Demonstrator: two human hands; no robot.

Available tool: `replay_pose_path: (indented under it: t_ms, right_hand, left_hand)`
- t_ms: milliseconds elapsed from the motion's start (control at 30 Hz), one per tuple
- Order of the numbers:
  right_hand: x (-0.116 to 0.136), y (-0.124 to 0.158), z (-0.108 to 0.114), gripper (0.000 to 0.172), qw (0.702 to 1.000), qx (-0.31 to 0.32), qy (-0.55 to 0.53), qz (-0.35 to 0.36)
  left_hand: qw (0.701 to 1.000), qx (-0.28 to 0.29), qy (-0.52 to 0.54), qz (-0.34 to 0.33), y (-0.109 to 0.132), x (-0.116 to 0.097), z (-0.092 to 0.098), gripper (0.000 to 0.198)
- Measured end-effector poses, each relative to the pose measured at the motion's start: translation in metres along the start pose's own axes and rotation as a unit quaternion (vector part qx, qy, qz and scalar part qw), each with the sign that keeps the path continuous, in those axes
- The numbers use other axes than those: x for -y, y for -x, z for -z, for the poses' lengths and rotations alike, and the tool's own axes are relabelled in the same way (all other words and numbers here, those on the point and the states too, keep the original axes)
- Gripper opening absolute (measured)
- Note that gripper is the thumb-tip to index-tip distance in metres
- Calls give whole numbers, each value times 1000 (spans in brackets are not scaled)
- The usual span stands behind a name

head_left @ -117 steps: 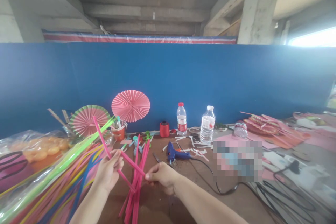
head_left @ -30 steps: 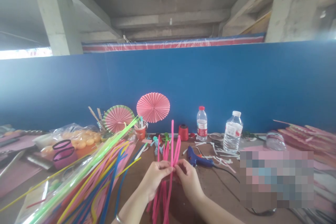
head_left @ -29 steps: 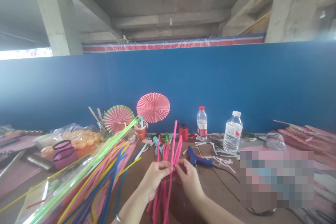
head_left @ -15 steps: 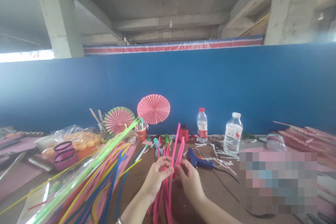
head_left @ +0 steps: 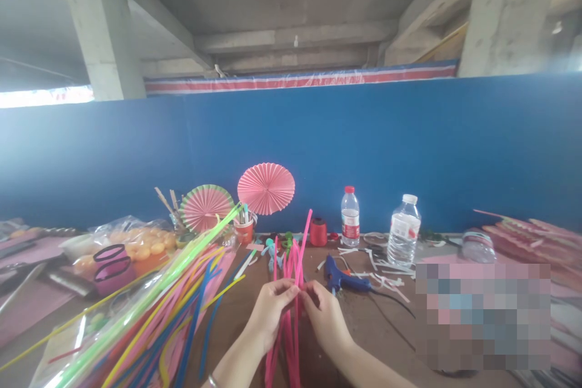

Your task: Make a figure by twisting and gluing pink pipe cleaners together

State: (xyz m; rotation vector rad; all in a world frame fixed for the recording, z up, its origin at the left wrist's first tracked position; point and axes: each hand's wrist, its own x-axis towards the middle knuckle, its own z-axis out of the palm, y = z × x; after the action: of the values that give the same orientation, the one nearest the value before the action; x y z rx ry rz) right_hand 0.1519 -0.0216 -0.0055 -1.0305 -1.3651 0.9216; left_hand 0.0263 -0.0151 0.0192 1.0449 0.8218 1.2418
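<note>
Several long pink pipe cleaners [head_left: 290, 339] stand and trail between my hands above the brown table. My left hand [head_left: 274, 303] pinches them between thumb and fingers, from the left. From the right, the fingertips of my right hand [head_left: 324, 309] press on the same pink strands, almost touching my left thumb. The upper ends fan out above my fingers, one reaching higher than the others. Just behind them lie a small light-blue figure [head_left: 273, 253] and a green piece [head_left: 288, 241]. My fingers hide the point where the strands meet.
A blue glue gun [head_left: 348, 279] with its cable lies to the right, near white scraps. Behind stand a red thread spool [head_left: 318, 232] and two water bottles, one red-capped [head_left: 350, 218], one white-capped [head_left: 404, 233]. Coloured pipe cleaners [head_left: 182, 315] spread at left. Pink paper fans [head_left: 266, 188] stand behind.
My right hand has moved left, up against my left hand. The pink strands it held apart now join the bunch, and the red spool shows fully.
</note>
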Motion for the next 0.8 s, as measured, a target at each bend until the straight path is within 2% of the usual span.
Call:
replay_pose_path:
  t_ms: [333,633,800]
  right_hand:
    - [-2,-4,-1,14,997,-16,-74,-25]
    - [-4,-5,1,17,996,-32,-78,4]
    - [-2,-1,1,16,998,-34,-53,31]
  left_hand:
    - [995,10,98,-7,-1,3,-2,9]
    - [990,0,142,-8,4,-3,-6,13]
    - [993,-24,116,0,1,-1,-3,14]
